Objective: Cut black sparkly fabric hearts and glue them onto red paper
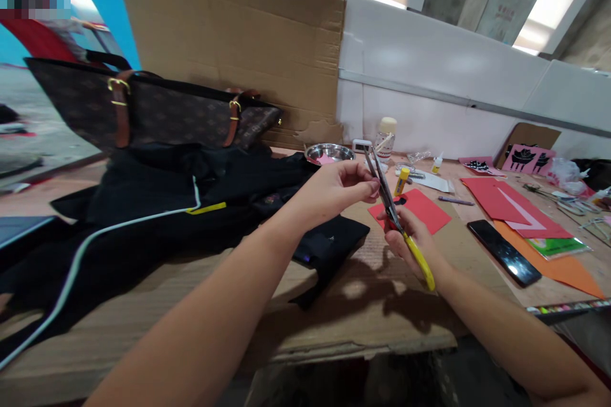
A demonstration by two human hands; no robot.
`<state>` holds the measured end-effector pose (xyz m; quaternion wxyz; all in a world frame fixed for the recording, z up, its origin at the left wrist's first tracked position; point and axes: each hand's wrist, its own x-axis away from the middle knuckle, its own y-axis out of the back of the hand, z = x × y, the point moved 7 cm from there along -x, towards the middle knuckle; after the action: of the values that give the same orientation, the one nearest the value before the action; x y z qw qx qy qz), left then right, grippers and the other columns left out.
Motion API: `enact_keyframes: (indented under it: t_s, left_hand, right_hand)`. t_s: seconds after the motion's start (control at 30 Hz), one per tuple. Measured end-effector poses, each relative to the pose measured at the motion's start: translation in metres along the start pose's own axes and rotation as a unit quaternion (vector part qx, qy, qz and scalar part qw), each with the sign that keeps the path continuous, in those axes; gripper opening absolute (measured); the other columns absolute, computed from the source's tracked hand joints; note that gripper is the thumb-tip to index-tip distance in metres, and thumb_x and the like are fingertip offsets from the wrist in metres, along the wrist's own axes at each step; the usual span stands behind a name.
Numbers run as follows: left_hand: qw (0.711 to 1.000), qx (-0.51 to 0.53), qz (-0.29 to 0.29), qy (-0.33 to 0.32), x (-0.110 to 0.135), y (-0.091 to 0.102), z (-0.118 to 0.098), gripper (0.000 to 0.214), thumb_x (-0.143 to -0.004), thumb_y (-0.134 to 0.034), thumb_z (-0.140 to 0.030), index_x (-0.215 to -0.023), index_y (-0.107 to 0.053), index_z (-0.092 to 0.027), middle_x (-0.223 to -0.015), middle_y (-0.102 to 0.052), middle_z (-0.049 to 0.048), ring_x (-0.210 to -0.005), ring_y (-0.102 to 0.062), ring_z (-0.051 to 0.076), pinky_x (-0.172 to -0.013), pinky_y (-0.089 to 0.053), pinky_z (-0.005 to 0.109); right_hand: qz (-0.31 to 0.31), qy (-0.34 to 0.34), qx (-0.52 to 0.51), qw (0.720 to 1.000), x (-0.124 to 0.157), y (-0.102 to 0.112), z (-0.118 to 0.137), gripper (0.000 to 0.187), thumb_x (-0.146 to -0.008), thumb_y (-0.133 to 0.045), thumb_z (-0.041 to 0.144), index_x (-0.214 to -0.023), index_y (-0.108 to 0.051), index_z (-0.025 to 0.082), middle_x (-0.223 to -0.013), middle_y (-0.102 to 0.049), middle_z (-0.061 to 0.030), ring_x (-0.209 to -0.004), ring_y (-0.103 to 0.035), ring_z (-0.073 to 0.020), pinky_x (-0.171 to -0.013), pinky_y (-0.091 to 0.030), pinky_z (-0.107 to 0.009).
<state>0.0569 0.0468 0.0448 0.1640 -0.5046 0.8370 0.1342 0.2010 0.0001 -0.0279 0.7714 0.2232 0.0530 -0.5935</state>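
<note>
My right hand [414, 243] grips yellow-handled scissors [389, 200], blades pointing up and away, nearly closed. My left hand [341, 186] is pinched at the blades, fingertips touching them; what it pinches is too small to make out. Both hands hover above a red paper sheet [424, 210] lying on the cardboard-covered table [363, 305].
A black jacket [143, 216] and brown patterned handbag [143, 114] lie left. A metal bowl [329, 153], bottle [384, 137], glue stick [402, 180], black phone [505, 252], and red, orange and green papers [534, 229] lie right. A cardboard panel [238, 32] stands behind.
</note>
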Motion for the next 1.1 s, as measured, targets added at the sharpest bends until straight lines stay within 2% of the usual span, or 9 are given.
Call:
enact_keyframes:
  t_s: [0.23, 0.53, 0.87, 1.1]
  left_hand:
    - [1.000, -0.005, 0.002, 0.009, 0.000, 0.001, 0.000, 0.031, -0.072, -0.079, -0.040, -0.072, -0.056, -0.020, -0.071, -0.064, -0.0013, -0.071, -0.065, 0.015, -0.079, -0.057, 0.035]
    - [1.000, -0.006, 0.012, 0.027, -0.001, 0.000, 0.006, 0.037, -0.072, -0.082, -0.049, -0.075, -0.063, -0.017, -0.074, -0.067, 0.0008, -0.075, -0.065, 0.015, -0.082, -0.057, 0.035]
    - [0.999, -0.021, -0.034, 0.027, 0.001, 0.004, 0.007, 0.042, -0.070, -0.084, -0.053, -0.087, -0.075, -0.016, -0.079, -0.071, 0.0031, -0.072, -0.065, 0.015, -0.077, -0.057, 0.031]
    - [0.999, -0.023, -0.029, 0.016, 0.001, 0.000, 0.007, 0.043, -0.069, -0.085, -0.056, -0.087, -0.076, -0.017, -0.086, -0.074, 0.0047, -0.072, -0.064, 0.014, -0.074, -0.056, 0.029]
  right_hand:
    - [-0.015, -0.005, 0.030, 0.999, -0.001, 0.002, 0.001, 0.049, -0.085, -0.065, 0.067, -0.106, -0.059, 0.022, -0.071, -0.045, 0.0039, -0.059, -0.038, -0.0126, -0.053, -0.030, -0.027]
    - [-0.054, 0.004, 0.028, 0.998, -0.004, 0.009, 0.003, 0.058, -0.086, -0.060, 0.073, -0.109, -0.056, 0.021, -0.077, -0.048, 0.0021, -0.061, -0.039, -0.0123, -0.054, -0.032, -0.027]
    - [-0.071, -0.015, 0.006, 0.997, -0.004, 0.012, 0.000, 0.057, -0.084, -0.063, 0.072, -0.109, -0.055, 0.021, -0.081, -0.048, 0.0015, -0.061, -0.041, -0.0124, -0.055, -0.034, -0.028]
    - [-0.076, 0.000, 0.020, 0.997, -0.006, 0.014, 0.000, 0.056, -0.086, -0.063, 0.070, -0.108, -0.055, 0.020, -0.083, -0.051, 0.0003, -0.065, -0.044, -0.0134, -0.058, -0.036, -0.028]
